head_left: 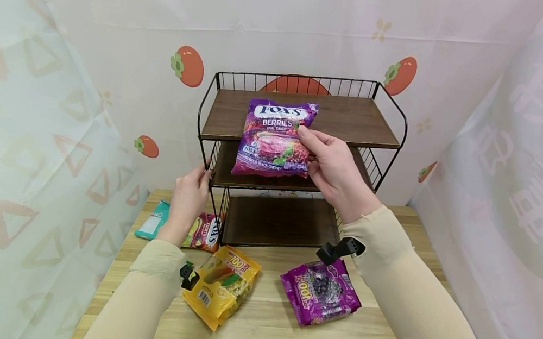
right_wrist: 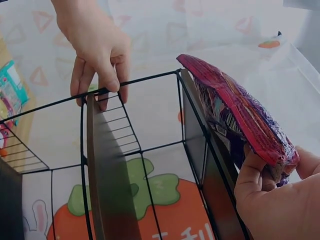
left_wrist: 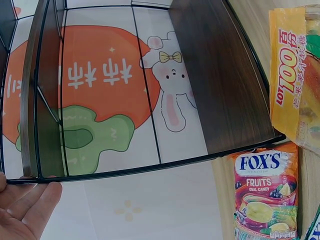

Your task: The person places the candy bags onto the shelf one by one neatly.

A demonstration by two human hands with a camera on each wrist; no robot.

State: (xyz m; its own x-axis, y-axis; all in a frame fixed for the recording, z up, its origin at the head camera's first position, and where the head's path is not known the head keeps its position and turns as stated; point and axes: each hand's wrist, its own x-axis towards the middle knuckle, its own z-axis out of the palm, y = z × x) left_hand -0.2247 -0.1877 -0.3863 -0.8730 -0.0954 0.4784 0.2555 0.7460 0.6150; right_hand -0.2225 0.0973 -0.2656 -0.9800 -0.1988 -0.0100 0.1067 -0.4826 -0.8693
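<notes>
My right hand point(head_left: 335, 173) pinches the right edge of a purple Fox's Berries candy bag point(head_left: 274, 140), thumb on its front. The bag is upright at the front of the rack's top shelf; whether it touches the shelf I cannot tell. The three-tier rack point(head_left: 301, 116) has dark wood shelves and a black wire frame. At its left side my left hand point(head_left: 189, 197) grips the frame at the middle shelf. In the right wrist view, the left hand's fingers point(right_wrist: 107, 75) curl over the wire there. The right wrist view shows the bag point(right_wrist: 235, 110) side-on.
On the wooden table point(head_left: 265, 332) before the rack lie a yellow candy bag point(head_left: 223, 285) and a purple Lot 100 candy bag point(head_left: 321, 291). Left of the rack are a Fox's Fruits bag point(head_left: 204, 232) and a teal packet point(head_left: 153, 221). A printed cloth point(head_left: 285, 23) hangs behind.
</notes>
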